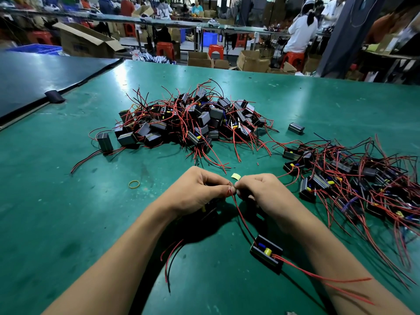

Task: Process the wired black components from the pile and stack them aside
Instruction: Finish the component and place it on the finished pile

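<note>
**Hands at work on a green table (68,212).** The left hand (195,192) is clenched round a black component (210,209), which is mostly hidden under the palm. Its red and black leads (170,255) trail out beneath the wrist toward the camera. The right hand (261,189) pinches the end of a red wire (239,211) at the spot where the fingertips of both hands touch.

The wire runs down to a second component (267,252), which lies on the table between the forearms. It sits open side up, showing a yellow part and a blue part, and more red leads run from it across the right forearm.

The pile (188,119) of black components, tangled in red and black wire, sits in the middle of the table beyond the hands. One unit (105,142) stands upright at the pile's left edge. A second heap (354,178) of wired components spreads along the right side, near the right hand. A lone block (296,128) with no visible wires lies between pile and heap.

A rubber band (134,184) lies left of the left hand, and a yellow slip (236,176) lies just beyond the fingertips. Behind the table are workers (302,32) at benches, cardboard boxes (86,42) and red stools (165,50).
</note>
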`<state>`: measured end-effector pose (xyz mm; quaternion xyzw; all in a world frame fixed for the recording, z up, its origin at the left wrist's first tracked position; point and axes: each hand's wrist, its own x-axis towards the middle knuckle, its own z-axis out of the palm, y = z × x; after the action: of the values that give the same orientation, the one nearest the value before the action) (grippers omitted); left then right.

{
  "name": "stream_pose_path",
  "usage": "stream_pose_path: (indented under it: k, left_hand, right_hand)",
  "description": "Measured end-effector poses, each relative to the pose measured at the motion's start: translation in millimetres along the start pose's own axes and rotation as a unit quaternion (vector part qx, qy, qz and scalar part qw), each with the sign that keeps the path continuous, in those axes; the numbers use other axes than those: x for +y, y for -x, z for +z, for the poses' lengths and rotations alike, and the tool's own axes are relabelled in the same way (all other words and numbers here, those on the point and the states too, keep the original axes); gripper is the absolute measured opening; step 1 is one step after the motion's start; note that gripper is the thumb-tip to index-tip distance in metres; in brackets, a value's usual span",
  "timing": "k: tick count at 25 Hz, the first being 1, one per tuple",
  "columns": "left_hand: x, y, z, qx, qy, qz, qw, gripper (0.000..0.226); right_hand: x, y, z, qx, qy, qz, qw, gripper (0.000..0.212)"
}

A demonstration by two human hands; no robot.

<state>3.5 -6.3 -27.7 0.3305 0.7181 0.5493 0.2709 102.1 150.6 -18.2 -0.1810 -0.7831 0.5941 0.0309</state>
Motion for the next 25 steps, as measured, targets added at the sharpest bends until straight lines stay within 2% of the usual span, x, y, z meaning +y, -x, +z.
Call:
stream_pose_path:
  k: [3,6,9,14,17,22,25]
  left_hand:
    - [1,0,-1,0.008,0.005,0.004,1.0,0.007]
    - [1,0,-2,0.031,0.019,0.002,0.999,0.006]
    - [0,0,-2,0.029,0.023,-0.001,0.999,0.007]
    - [0,1,-3,0.026,0.023,-0.001,0.999,0.009]
    - [0,0,-4,0.02,0.012,-0.002,1.0,0.011]
    - [-1,-1,-2,0.003,-0.003,0.004,1.0,0.007]
    - [-3,-3,-1,0.008,-0.001,0.005,1.0,0.005]
  right_hand:
    - [2,0,-7,-0.017,0.015,-0.028,0.999,0.03]
    - [6,1,-20,0.005,0.028,-0.123,0.992,0.01]
    - [10,1,-20,0.011,0.065,-0.207,0.976,0.025]
    - [10,0,-18,0.047,0.149,-0.27,0.95,0.012]
    - [9,1,-18,0.059,0.147,-0.243,0.957,0.003]
    - [8,-3,-10,0.051,0.109,-0.094,0.988,0.022]
    - [6,-3,-8,0.042,0.079,-0.052,0.995,0.023]
